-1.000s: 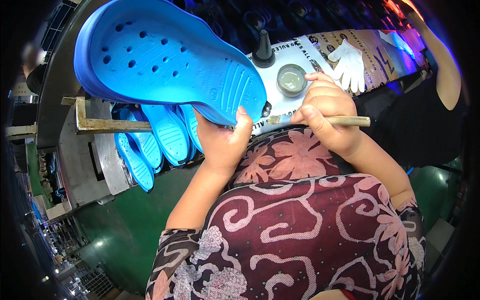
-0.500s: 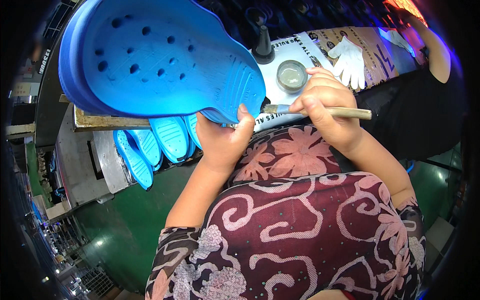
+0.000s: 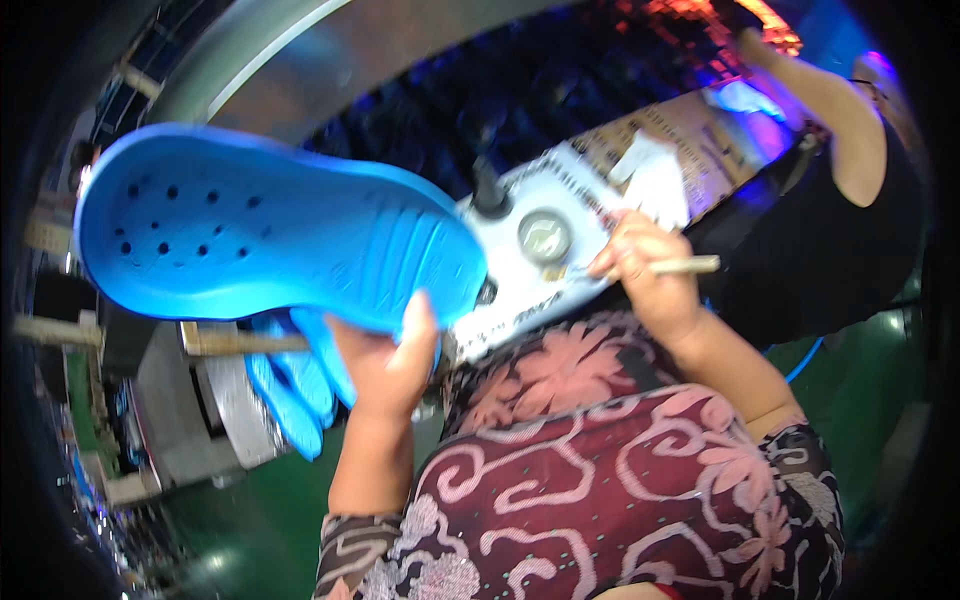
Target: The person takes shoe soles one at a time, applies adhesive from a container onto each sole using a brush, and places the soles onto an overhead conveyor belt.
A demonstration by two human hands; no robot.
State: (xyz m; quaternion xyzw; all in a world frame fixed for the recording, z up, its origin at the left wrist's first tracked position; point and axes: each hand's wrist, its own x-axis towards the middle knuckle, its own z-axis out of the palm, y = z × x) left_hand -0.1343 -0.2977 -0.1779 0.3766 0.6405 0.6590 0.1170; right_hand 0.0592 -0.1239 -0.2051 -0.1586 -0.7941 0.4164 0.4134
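Observation:
A large blue foam clog [image 3: 300, 230] with holes toward its far-left end is gripped at its right end by my left hand [image 3: 385, 365], thumb on top. A small black patch [image 3: 487, 291] shows at that end. My right hand [image 3: 655, 280] is closed round a brush [image 3: 692, 265] with a pale wooden handle. The brush's bristles are apart from the clog, just below a small round jar [image 3: 545, 237] holding greyish clear liquid. The jar stands on a white printed sheet [image 3: 510, 318]. The picture is smeared by motion.
A black cone-tipped bottle [image 3: 489, 190] stands behind the jar. A white glove [image 3: 658, 182] lies on brown cardboard [image 3: 695, 140]. Several blue clogs [image 3: 290, 400] hang at the lower left, below a wooden edge [image 3: 245, 341]. Another person in black [image 3: 825, 270] is close on the right.
The brush has left the clog's end and moved over beside the jar. The clog has lowered and shifted left, still in my left hand. The whole view has turned.

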